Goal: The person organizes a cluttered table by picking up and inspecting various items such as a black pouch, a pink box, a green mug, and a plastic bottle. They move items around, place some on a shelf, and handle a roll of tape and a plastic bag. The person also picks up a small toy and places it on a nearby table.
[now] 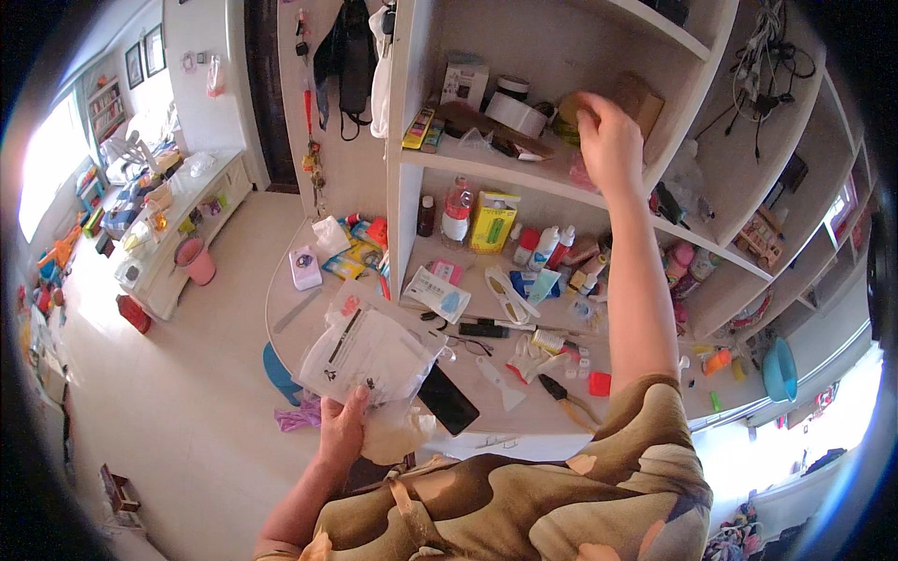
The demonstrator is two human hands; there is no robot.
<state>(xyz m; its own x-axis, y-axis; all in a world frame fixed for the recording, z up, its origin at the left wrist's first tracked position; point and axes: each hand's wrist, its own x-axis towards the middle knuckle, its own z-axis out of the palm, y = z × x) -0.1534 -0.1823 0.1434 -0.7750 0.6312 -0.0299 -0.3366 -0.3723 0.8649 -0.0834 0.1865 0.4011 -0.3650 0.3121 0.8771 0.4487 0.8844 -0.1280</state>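
My left hand [345, 421] holds a printed plastic bag [365, 354] by its lower edge, over the counter's front. Beside the bag lies a black smartphone [449, 400]. My right hand [609, 137] reaches up to the upper shelf, its fingertips at a roll of yellowish tape [570, 119]; whether they grip it I cannot tell. Left of the roll are a white cylindrical device [517, 113] and a white box [464, 84]. A cardboard piece [640, 105] stands behind my right hand. Pliers [561, 396], a white plastic scraper [499, 382] and work gloves [530, 357] lie on the counter.
The lower shelf bears a yellow box [494, 221], a plastic bottle [457, 210] and several small bottles. The upper shelf board [491, 175] runs below my right forearm. A white box [305, 268] sits at the counter's left, with eyeglasses [471, 345] nearer the middle.
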